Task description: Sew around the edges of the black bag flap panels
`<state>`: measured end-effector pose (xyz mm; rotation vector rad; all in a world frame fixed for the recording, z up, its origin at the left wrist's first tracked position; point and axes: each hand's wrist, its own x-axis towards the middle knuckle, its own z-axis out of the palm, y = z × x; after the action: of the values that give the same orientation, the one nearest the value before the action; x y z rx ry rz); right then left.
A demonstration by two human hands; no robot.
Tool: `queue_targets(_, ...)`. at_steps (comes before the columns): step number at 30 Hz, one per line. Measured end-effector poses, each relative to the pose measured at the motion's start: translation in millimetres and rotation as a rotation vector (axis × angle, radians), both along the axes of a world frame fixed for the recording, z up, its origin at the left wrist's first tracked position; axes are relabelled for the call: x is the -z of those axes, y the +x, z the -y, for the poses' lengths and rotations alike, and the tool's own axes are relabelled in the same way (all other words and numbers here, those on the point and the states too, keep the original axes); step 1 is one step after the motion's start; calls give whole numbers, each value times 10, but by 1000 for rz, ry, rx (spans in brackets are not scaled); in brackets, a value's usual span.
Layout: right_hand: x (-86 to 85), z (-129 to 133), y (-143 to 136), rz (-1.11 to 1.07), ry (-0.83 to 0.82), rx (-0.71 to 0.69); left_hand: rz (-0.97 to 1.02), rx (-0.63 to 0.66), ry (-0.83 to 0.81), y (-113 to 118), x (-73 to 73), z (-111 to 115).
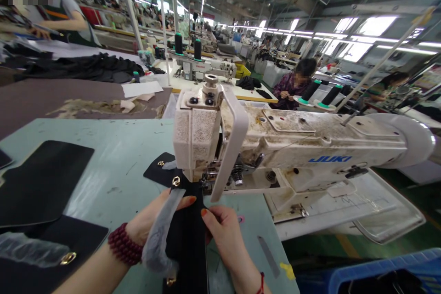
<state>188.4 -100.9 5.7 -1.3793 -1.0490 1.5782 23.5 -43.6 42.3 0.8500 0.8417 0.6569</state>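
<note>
A black panel (189,239) lies under the head of a white sewing machine (317,147). It bears gold rings (176,181) and a handle wrapped in clear plastic (160,234). My left hand (161,213) lies on the panel's left side, fingers stretched out beneath the wrapped handle and partly hidden by it. My right hand (222,227) pinches the panel's right edge between thumb and fingers, just in front of the machine's head. Another black piece with a gold ring (161,163) shows left of the head.
Black panels (44,183) lie on the green table (117,147) at the left. A metal strip (268,256) rests near its right edge. A blue basket (386,268) stands at the lower right. Beyond are a brown table (31,96), thread cones and people at work.
</note>
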Motion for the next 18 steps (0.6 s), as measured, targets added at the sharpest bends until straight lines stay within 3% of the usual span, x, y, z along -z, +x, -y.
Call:
queue_targets(7, -32, -142, -17, -13, 56, 30, -30, 20, 76, 4, 44, -174)
queue_targets(12, -14, -256, -59, 5, 94, 80, -27, 26, 88, 26, -54, -283)
queue_targets(15, -15, -264, -72, 15, 110, 89, -89, -39, 126, 6, -75, -245)
queue_targets(18, -33, -239, -69, 45, 119, 82, -159, -48, 77, -39, 48, -135)
